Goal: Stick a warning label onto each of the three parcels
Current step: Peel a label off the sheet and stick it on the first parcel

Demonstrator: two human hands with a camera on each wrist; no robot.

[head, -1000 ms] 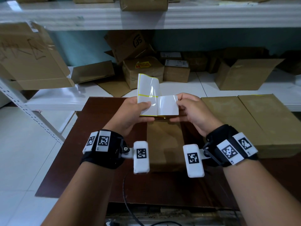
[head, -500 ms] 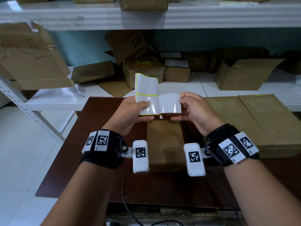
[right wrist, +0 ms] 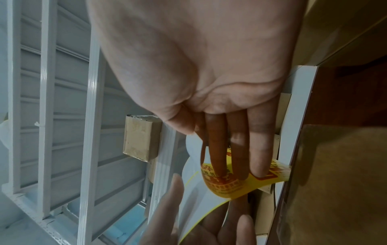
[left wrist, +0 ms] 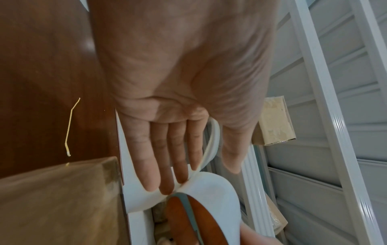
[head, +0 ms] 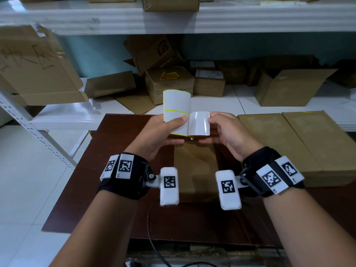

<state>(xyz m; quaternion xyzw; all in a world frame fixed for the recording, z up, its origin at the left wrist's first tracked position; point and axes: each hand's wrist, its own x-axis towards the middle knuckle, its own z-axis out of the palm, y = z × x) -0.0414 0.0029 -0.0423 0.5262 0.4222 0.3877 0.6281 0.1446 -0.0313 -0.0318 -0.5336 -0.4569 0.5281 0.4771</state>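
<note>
Since a second ago the white backing strip (head: 176, 110) has uncurled and now stands straighter, and the label (head: 199, 123) has come further off it, bending over toward the right.

Both hands are raised above the dark brown bench (head: 107, 170), which serves as the landmark here. The left hand (head: 156, 134) grasps the backing strip — thumb pressed on its front face, fingers (left wrist: 165, 165) lying straight behind it. The right hand (head: 227, 132) pinches the label: its thumb is on the shiny white back, while the fingers (right wrist: 236, 157) press the printed yellow side with red lettering, seen only from the right wrist camera. Label and strip still meet along a vertical fold between the two hands, so the label lies at the right hand's fingertips and just beside the left thumb.

Directly beneath the hands, in the middle of the bench, lies a flat brown parcel (head: 194, 170). Two more flat brown parcels — the nearer one (head: 273, 143) and the farther one (head: 317, 139) — lie side by side at the bench's right end, touching each other. A thin yellow sliver (left wrist: 70, 126) lies on the bench left of the middle parcel.

Beyond the far edge of the bench, a white shelf (head: 240, 99) holds a jumble of cardboard boxes (head: 169, 83).
</note>
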